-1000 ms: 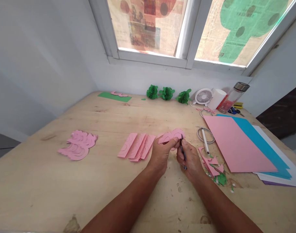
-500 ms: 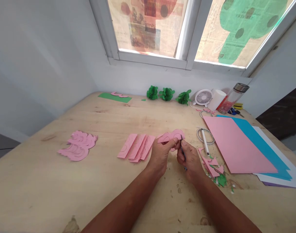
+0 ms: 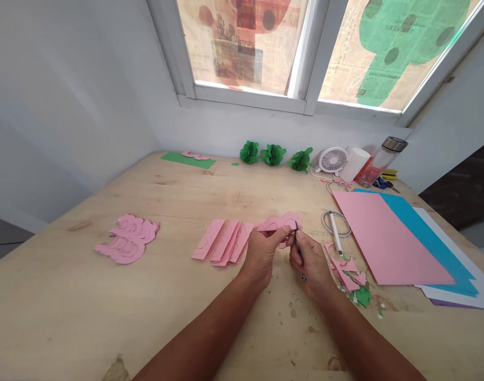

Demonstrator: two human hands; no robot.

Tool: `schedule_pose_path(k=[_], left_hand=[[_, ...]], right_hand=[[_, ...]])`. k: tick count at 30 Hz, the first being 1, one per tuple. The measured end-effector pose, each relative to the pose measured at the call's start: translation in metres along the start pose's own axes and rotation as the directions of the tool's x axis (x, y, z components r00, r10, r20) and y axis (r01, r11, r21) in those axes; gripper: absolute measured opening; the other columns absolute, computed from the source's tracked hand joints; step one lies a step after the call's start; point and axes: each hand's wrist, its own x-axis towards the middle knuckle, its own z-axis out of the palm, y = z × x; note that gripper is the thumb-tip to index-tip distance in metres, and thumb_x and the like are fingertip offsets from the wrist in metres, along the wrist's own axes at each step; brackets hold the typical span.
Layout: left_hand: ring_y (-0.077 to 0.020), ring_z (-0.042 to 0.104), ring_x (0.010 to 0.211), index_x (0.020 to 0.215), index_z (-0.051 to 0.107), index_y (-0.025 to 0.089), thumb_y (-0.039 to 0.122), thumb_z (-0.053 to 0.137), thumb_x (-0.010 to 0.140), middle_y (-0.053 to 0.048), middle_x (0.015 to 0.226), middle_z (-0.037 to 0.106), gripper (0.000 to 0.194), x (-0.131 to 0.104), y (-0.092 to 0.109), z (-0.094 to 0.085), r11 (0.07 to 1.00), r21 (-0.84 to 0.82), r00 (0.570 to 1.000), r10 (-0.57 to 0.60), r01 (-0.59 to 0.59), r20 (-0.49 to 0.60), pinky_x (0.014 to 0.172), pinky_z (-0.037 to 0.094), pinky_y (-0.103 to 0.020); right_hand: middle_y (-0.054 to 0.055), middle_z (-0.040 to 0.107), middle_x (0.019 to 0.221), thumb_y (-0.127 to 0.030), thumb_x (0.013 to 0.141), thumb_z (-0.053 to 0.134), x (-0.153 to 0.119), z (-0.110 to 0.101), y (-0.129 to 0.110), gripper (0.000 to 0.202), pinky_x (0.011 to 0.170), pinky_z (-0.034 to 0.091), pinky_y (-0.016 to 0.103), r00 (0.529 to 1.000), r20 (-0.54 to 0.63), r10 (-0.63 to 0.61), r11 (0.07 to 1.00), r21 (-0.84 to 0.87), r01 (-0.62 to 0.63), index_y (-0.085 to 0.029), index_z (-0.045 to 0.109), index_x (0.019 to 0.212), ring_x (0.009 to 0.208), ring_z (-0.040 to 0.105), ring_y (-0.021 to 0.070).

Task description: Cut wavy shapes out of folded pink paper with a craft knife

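Note:
My left hand pinches a pink paper strip with a wavy outline, held above the table. Close beside it, my right hand is closed around dark scissors, whose slim blades meet the strip's right end. Most of the scissors is hidden by my fingers. Left of my hands lie several overlapping pink paper pieces with curved lines drawn on them. Farther left is a pile of cut-out wavy pink shapes.
Pink and green scraps and a white pen lie right of my hands, beside stacked coloured sheets. Along the wall stand green paper ornaments, a small fan and a bottle. A green sheet lies back left.

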Motion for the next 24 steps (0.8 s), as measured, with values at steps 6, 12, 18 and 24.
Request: schedule_pose_path(k=[6, 12, 18, 24], left_hand=[[-0.0125, 0.05, 0.06, 0.059, 0.063, 0.013, 0.028, 0.068, 0.064, -0.001, 0.056, 0.056, 0.017, 0.0002, 0.0001, 0.0, 1.0, 0.004, 0.999, -0.02, 0.02, -0.037, 0.067, 0.04, -0.028], [-0.0137, 0.053, 0.064, 0.061, 0.064, 0.012, 0.028, 0.067, 0.066, -0.002, 0.059, 0.059, 0.017, -0.0003, 0.0008, -0.0009, 0.999, 0.013, 0.999, -0.032, 0.033, -0.036, 0.07, 0.041, -0.029], [-0.0149, 0.055, 0.067, 0.067, 0.065, 0.011, 0.028, 0.069, 0.066, -0.005, 0.067, 0.063, 0.017, 0.0025, -0.0024, -0.0034, 1.0, -0.019, 0.998, -0.019, 0.018, -0.052, 0.072, 0.042, -0.03], [-0.0149, 0.057, 0.067, 0.068, 0.062, 0.012, 0.027, 0.072, 0.062, -0.005, 0.067, 0.064, 0.019, 0.0048, -0.0072, -0.0057, 0.998, -0.057, 0.991, -0.036, 0.029, -0.127, 0.073, 0.043, -0.031]], right_hand=[[-0.01, 0.032, 0.038, -0.049, 0.082, 0.051, 0.0008, 0.0, 0.001, 0.036, 0.034, 0.013, 0.018, 1.0, -0.004, 0.014, 1.0, 0.009, -0.014, -0.016, 0.053, 0.067, 0.034, 0.019, 0.0044], [-0.01, 0.032, 0.037, -0.05, 0.081, 0.052, 0.0008, 0.0011, 0.0015, 0.037, 0.034, 0.013, 0.018, 1.0, -0.013, 0.011, 1.0, 0.01, -0.01, -0.016, 0.053, 0.067, 0.033, 0.018, 0.0042], [-0.01, 0.032, 0.037, -0.05, 0.082, 0.051, -0.0006, 0.0019, 0.0017, 0.036, 0.034, 0.013, 0.018, 1.0, -0.007, 0.021, 1.0, 0.018, -0.021, -0.016, 0.053, 0.067, 0.033, 0.019, 0.0045], [-0.009, 0.032, 0.037, -0.049, 0.082, 0.051, -0.0007, 0.0032, 0.0016, 0.036, 0.034, 0.013, 0.018, 0.999, -0.011, 0.047, 0.999, 0.02, -0.047, -0.017, 0.051, 0.066, 0.034, 0.019, 0.0046]])
